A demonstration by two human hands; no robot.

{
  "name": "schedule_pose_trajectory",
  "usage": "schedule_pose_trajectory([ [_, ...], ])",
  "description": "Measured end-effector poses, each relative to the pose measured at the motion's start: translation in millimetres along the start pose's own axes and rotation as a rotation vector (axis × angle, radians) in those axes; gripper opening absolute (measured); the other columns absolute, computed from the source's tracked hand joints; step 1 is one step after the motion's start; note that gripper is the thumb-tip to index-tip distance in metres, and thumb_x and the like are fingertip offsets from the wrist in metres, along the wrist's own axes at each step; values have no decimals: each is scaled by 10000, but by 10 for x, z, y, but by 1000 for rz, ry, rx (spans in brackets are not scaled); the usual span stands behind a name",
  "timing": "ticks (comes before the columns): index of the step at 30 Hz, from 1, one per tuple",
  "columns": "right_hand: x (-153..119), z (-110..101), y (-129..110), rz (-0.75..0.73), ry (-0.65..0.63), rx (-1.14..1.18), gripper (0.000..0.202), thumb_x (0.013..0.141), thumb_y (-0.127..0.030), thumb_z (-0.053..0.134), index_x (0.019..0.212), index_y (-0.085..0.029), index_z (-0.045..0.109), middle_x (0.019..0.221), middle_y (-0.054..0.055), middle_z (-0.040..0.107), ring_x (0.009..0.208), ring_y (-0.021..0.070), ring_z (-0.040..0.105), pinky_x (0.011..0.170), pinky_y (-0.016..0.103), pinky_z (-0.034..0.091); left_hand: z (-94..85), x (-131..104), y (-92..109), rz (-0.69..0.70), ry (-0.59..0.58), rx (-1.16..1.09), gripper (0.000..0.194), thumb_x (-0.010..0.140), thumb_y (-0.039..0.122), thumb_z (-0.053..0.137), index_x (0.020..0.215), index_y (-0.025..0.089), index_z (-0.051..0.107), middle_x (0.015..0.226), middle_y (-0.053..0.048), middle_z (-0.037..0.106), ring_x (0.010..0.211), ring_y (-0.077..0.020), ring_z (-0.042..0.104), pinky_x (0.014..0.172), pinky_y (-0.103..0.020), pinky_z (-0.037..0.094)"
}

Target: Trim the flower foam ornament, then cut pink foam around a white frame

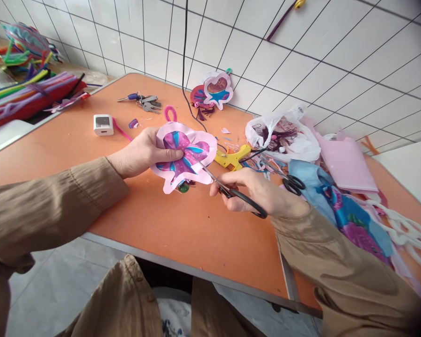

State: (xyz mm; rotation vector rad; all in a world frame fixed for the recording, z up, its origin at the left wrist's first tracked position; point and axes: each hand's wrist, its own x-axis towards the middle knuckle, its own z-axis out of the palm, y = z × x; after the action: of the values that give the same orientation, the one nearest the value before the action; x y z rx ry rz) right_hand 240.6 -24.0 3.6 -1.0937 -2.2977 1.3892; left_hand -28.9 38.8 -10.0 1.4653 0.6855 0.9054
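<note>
My left hand [143, 152] pinches a butterfly-shaped fabric ornament [192, 146] with a pale pink border and a shiny pink and blue centre. A fuzzy pink loop [170, 113] sticks up from its top, and a dark green bell [183, 187] shows under its lower edge. In my right hand [252, 189] are black-handled scissors [247, 200], their blades lying against the ornament's lower right border. Whether the blades are fully closed is hard to see. Just behind the scissors lies a yellow glue gun [232, 157].
Finished-looking ornaments [217, 90] lean by the tiled wall. A white plastic bag [284, 135], a second pair of scissors [293, 184], pink sheets [349, 161] and blue fabric [312, 182] crowd the right. Keys [149, 103], a white charger [103, 125] and pipe cleaners [31, 96] lie left.
</note>
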Motion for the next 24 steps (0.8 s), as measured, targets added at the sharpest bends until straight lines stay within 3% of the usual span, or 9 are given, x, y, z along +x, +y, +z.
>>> schedule_pose_trajectory([
  [17, -3, 14, -179, 52, 46, -60, 704, 764, -797, 645, 898, -106, 639, 644, -40, 398, 616, 110, 350, 559, 274, 320, -30, 7, -51, -14, 30, -48, 209, 663, 277, 911, 754, 168, 756, 738, -41, 785, 684, -250, 762, 658, -350, 648],
  [24, 4, 17, -97, 21, 64, -5, 697, 720, -785, 700, 885, -110, 658, 634, -43, 409, 605, 108, 359, 549, 260, 330, -27, -9, -12, -41, 4, -29, 192, 680, 253, 894, 755, 155, 747, 737, -28, 780, 665, -191, 745, 635, -263, 614],
])
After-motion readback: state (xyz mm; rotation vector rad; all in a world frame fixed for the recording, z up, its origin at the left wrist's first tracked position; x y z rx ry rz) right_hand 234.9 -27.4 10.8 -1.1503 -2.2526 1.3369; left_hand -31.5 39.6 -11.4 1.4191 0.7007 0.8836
